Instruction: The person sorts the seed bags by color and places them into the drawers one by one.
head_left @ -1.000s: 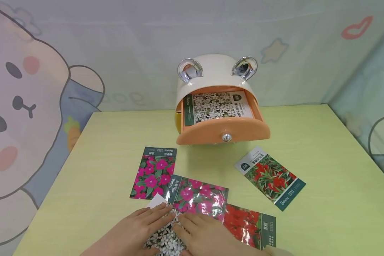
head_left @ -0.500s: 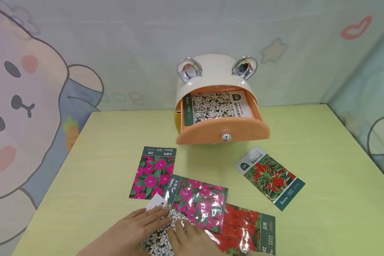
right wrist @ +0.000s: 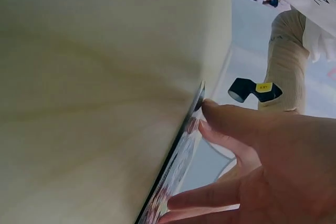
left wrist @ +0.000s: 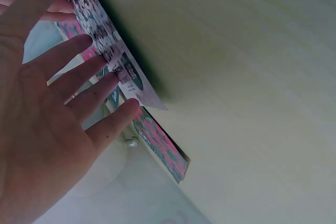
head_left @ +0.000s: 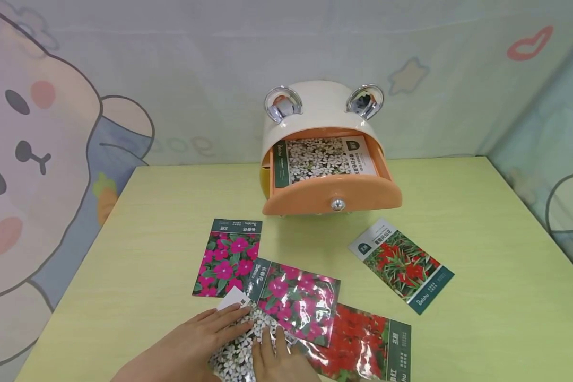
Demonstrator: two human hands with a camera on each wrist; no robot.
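Resting straight-fingered, my left hand [head_left: 202,339] is touching a white-flower packet [head_left: 236,358] lying at seven o'clock from the drawer [head_left: 310,196]; my right hand [head_left: 284,363] is also touching it, fingers extended, while a red-flower packet [head_left: 358,339] is lying at its three o'clock.

Studio-like indoor setting, table [head_left: 487,239], cartoon backdrop [head_left: 196,85]

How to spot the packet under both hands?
On the green table is a domed white box with an orange drawer. In front, under left hand and right hand, is a rectangular white-flowered packet, the only such one outside the drawer.
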